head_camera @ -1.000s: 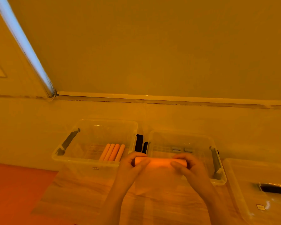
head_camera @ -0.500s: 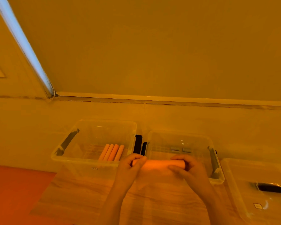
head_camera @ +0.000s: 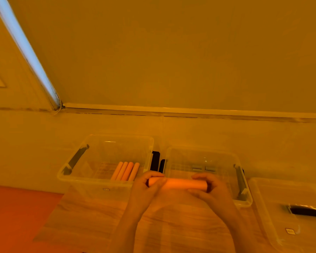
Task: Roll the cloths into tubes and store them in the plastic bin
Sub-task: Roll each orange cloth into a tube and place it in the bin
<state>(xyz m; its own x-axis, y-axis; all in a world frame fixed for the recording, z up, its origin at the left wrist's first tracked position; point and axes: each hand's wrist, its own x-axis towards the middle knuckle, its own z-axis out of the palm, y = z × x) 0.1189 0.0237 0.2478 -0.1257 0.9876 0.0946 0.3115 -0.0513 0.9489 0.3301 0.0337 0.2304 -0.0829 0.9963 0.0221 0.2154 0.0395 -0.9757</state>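
Above a wooden tabletop (head_camera: 91, 225), two hands hold one orange cloth roll (head_camera: 181, 183) level and crosswise, just in front of two clear plastic bins. The left hand (head_camera: 146, 187) curls its fingers and thumb around the roll's left end; the right hand (head_camera: 210, 190) grips the right end the same way. The roll looks like a smooth, tight tube, evenly thick, lit warm orange, with a length of it bare between the hands.

Behind the hands, the left bin (head_camera: 77, 178) and the right bin (head_camera: 244, 201) sit side by side against a pale wall, nearly touching, with a narrow gap between them where dark handle clips show. Each bin has a dark handle on its outer short side. The left bin's near rim lies just left of the left hand; the right bin's near rim passes behind and beside the right hand. Open tabletop stretches in front of the left bin and below the forearms.

Four finished rolls (head_camera: 125, 170) lie inside the left bin, packed parallel and touching, toward its right side. The right bin's floor shows two small grey marks, and I cannot tell what they are.

At the far right, a third clear plastic piece (head_camera: 263, 207) with a dark handle lies on the table, partly cut off. At the lower left, the table's edge meets a red-orange floor (head_camera: 16, 216).

Counted: three clear containers, five rolls in all, two hands.
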